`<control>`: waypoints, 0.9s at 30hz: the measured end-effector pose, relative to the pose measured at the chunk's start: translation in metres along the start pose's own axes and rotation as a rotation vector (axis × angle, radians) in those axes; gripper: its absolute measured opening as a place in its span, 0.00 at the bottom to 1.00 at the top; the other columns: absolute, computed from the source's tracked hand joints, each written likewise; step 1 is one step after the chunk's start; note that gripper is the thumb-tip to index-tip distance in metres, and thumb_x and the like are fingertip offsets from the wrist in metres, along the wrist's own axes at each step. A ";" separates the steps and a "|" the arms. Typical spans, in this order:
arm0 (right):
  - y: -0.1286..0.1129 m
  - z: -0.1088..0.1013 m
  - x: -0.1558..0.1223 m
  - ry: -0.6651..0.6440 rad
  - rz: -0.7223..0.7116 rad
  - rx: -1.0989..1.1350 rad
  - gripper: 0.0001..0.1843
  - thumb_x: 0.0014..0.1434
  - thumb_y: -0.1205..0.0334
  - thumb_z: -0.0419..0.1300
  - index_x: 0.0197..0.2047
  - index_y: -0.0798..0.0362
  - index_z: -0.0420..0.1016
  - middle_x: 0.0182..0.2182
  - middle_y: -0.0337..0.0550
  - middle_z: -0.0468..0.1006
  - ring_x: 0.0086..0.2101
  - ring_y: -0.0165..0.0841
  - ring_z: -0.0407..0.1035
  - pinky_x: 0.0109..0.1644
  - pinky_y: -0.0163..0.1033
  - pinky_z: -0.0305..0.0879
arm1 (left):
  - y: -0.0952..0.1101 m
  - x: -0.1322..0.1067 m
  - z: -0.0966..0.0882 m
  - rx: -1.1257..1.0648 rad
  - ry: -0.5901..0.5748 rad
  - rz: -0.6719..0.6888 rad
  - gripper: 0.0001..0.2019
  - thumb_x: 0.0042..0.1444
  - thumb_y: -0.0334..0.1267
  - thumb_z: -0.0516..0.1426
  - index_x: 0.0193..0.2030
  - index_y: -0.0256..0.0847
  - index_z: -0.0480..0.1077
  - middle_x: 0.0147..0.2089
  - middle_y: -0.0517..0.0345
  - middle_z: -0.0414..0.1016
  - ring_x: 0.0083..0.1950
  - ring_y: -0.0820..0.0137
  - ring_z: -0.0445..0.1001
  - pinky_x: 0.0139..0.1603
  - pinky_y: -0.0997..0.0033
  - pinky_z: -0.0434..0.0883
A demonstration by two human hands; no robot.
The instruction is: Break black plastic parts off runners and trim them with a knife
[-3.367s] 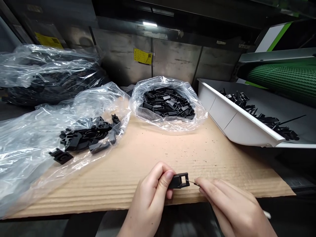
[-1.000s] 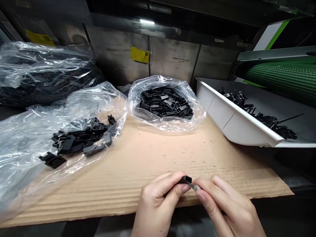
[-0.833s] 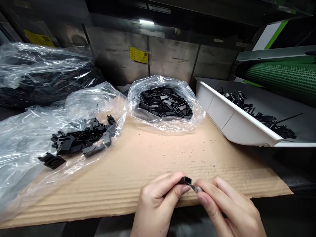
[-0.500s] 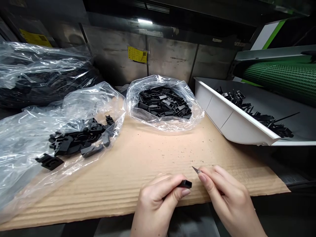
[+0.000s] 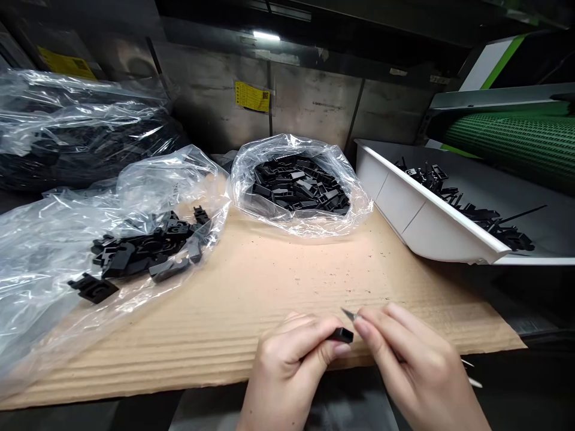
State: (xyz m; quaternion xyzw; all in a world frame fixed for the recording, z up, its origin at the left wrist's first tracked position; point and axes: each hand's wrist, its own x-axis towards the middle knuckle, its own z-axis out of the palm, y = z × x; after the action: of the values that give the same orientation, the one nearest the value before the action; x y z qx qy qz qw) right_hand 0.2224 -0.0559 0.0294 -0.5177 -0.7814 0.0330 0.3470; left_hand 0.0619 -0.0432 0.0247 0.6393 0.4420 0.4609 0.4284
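Note:
My left hand [image 5: 294, 359] pinches a small black plastic part [image 5: 344, 335] between thumb and forefinger, its hollow end facing right. Close beside it, my right hand [image 5: 406, 353] is closed on a knife with a thin pointed blade [image 5: 349, 313]; most of its handle is hidden in the fingers. The blade points left, just above the black part, and I cannot tell whether they touch. Both hands are over the front edge of a cardboard sheet [image 5: 269, 281].
A clear bag of black parts [image 5: 300, 182] stands behind the cardboard. On the left, loose black parts [image 5: 144, 248] lie on a plastic bag, with a fuller bag [image 5: 85, 143] behind. A white tray [image 5: 422, 215] with black pieces sits right, below a green mesh belt [image 5: 507, 134].
My right hand has moved left, bringing the blade over the black part. My left hand has shifted slightly right. Pale tips now show beside my right wrist.

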 end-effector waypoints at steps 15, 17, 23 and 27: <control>0.010 0.005 -0.020 -0.005 0.159 0.394 0.11 0.62 0.69 0.48 0.43 0.48 0.67 0.22 0.33 0.72 0.16 0.23 0.65 0.21 0.27 0.64 | 0.003 -0.003 -0.004 -0.226 -0.006 -0.170 0.10 0.59 0.42 0.51 0.40 0.43 0.71 0.31 0.59 0.71 0.28 0.73 0.67 0.29 0.79 0.64; 0.009 0.006 -0.021 -0.005 0.167 0.391 0.11 0.61 0.69 0.49 0.43 0.48 0.67 0.23 0.34 0.72 0.18 0.24 0.66 0.22 0.27 0.65 | 0.004 -0.002 -0.006 -0.213 0.014 -0.121 0.12 0.60 0.41 0.49 0.40 0.44 0.72 0.36 0.58 0.71 0.35 0.71 0.68 0.36 0.79 0.65; -0.012 0.008 -0.008 0.101 0.264 0.434 0.07 0.60 0.65 0.52 0.33 0.47 0.69 0.19 0.31 0.68 0.17 0.23 0.62 0.19 0.25 0.59 | 0.006 0.001 -0.007 -0.191 -0.031 0.053 0.12 0.57 0.27 0.52 0.40 0.47 0.73 0.40 0.63 0.70 0.45 0.72 0.67 0.45 0.84 0.61; -0.021 0.012 0.003 0.138 0.194 0.466 0.08 0.59 0.66 0.52 0.31 0.45 0.70 0.20 0.30 0.67 0.20 0.23 0.63 0.24 0.25 0.58 | 0.003 0.000 -0.007 -0.210 -0.043 0.099 0.15 0.57 0.26 0.52 0.43 0.51 0.73 0.40 0.64 0.70 0.44 0.74 0.68 0.44 0.85 0.62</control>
State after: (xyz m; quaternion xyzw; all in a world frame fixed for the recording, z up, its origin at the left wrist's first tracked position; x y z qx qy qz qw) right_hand 0.1984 -0.0597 0.0309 -0.4972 -0.6739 0.2100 0.5045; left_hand 0.0555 -0.0427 0.0294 0.6217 0.3498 0.5115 0.4790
